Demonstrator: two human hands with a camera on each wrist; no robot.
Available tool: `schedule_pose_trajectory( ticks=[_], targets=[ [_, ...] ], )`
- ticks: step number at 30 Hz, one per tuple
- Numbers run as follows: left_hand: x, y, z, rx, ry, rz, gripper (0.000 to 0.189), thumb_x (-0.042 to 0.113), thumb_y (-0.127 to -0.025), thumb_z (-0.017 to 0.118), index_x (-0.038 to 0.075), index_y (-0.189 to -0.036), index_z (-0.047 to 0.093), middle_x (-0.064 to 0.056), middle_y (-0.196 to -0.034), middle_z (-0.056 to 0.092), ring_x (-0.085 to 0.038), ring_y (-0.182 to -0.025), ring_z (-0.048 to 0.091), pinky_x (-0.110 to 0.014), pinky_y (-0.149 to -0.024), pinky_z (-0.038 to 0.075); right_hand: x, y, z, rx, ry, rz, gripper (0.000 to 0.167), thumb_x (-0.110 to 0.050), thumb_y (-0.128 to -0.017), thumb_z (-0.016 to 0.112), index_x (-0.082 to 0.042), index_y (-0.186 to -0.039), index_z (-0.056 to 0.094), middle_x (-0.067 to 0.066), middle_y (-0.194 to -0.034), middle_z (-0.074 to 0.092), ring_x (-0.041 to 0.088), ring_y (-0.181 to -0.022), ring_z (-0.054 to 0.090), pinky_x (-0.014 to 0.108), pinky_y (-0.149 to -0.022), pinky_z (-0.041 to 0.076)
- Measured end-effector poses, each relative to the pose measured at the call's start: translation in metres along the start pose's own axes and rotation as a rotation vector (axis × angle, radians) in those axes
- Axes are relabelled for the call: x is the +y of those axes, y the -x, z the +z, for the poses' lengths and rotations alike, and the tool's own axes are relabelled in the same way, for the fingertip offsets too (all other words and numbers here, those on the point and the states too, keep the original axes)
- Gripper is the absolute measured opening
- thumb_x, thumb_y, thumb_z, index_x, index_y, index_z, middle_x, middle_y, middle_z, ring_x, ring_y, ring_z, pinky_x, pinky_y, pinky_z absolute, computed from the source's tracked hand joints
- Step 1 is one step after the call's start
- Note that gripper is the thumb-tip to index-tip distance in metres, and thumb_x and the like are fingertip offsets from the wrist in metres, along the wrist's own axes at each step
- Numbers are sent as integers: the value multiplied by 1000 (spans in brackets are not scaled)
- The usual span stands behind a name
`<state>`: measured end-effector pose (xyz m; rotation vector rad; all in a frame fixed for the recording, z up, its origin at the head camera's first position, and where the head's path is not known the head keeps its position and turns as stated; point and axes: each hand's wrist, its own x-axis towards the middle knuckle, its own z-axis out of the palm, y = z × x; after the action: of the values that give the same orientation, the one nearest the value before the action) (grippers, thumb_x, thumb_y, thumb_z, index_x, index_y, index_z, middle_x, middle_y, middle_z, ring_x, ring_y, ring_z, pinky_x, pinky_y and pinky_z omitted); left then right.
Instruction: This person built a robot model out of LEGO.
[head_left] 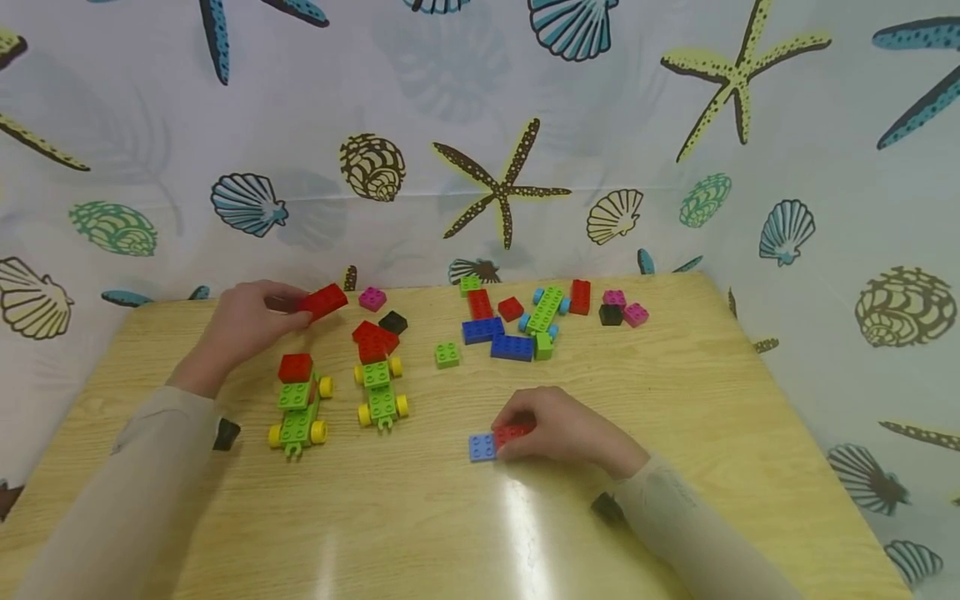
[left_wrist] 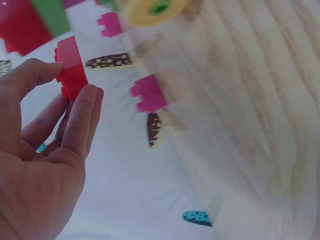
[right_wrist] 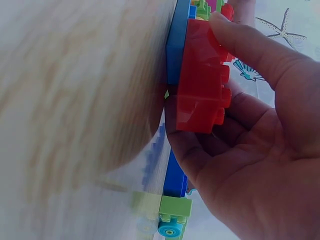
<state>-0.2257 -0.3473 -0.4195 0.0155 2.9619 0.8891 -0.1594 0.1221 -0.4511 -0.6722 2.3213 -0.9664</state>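
Observation:
My left hand (head_left: 242, 329) pinches a red brick (head_left: 326, 302) between thumb and fingers, over the back left of the table. The left wrist view shows this red brick (left_wrist: 72, 70) held at its ends, studs toward the thumb. Close in front stands a green car base with yellow wheels (head_left: 300, 425), with a red brick (head_left: 296, 367) on it. Near the table's middle my right hand (head_left: 558, 427) grips another red brick (head_left: 510, 435). That red brick (right_wrist: 200, 75) overlaps a light blue brick (head_left: 482, 447), which lies lower, by the tabletop; fingers hide part of it.
A second green car base (head_left: 381, 402) stands beside several red bricks (head_left: 375, 340). Black (head_left: 393, 322), pink (head_left: 372, 298) and green bricks (head_left: 447, 355) lie nearby. Blue bricks (head_left: 512, 347) and a blue-wheeled green base (head_left: 545, 310) are farther back. A patterned cloth (head_left: 420, 225) hangs behind the table.

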Motion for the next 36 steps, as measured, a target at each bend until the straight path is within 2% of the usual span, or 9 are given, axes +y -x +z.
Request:
schedule_pose_trajectory(
  ticks=[5,8,11,13,16,21,25,30,36],
  targets=[
    [12,20,-10,45,44,20,56,42,-109,72,3,-150,67,-28,-150,67,-49,-138,60,-64,-109,59,1,0,0,0,-5,2,25,-33,-96,91,-24,-118,83,-9,-114,77,17,-106,64,39,-100,57],
    [26,35,-13,66,69,35,55,43,-109,73,7,-150,68,-23,-152,66,-46,-136,64,-39,-100,65,0,-1,0,-2,-8,6,25,-33,-96,91,-24,-118,83,-9,-114,77,17,-107,64,39,-100,57],
    [42,51,-10,90,95,104,48,35,-107,77,8,-146,71,-21,-148,69,-43,-127,72,-13,-89,59,-1,-1,0,-1,-9,11,26,-34,-96,91,-24,-119,83,-9,-115,77,17,-107,64,38,-100,57],
    [55,63,-4,96,124,168,43,26,-106,80,7,-144,74,-21,-143,71,-42,-122,76,-8,-86,59,-2,-2,-1,1,-10,12,26,-34,-96,91,-25,-119,83,-9,-115,77,17,-107,64,38,-100,57],
    [75,80,9,84,174,264,39,17,-102,84,4,-138,77,-20,-137,75,-42,-115,81,-21,-89,67,-3,-2,-2,5,-10,8,27,-34,-96,91,-24,-119,83,-8,-115,77,17,-107,65,38,-100,57],
    [104,100,40,-18,270,320,37,14,-98,88,6,-133,80,-17,-134,78,-37,-114,82,-44,-95,69,-4,-3,0,0,-5,8,27,-34,-96,91,-25,-120,83,-9,-116,77,17,-108,64,39,-101,57],
    [120,109,69,-101,308,313,34,15,-98,89,9,-131,82,-11,-130,79,-32,-117,81,-41,-95,69,-3,-3,1,0,1,13,27,-32,-96,91,-25,-120,83,-10,-116,78,17,-108,65,40,-103,57],
    [127,116,101,-194,326,277,29,13,-98,88,10,-126,83,-8,-126,81,-28,-118,79,-33,-94,69,-3,-3,0,4,11,13,28,-32,-96,92,-24,-120,83,-9,-117,78,16,-109,65,42,-104,58],
    [132,118,124,-274,335,258,26,10,-98,86,9,-123,83,-7,-124,80,-26,-118,78,-31,-95,69,-4,-3,-1,7,22,2,30,-33,-95,92,-22,-120,83,-8,-116,78,16,-109,65,43,-105,57]
  ],
)
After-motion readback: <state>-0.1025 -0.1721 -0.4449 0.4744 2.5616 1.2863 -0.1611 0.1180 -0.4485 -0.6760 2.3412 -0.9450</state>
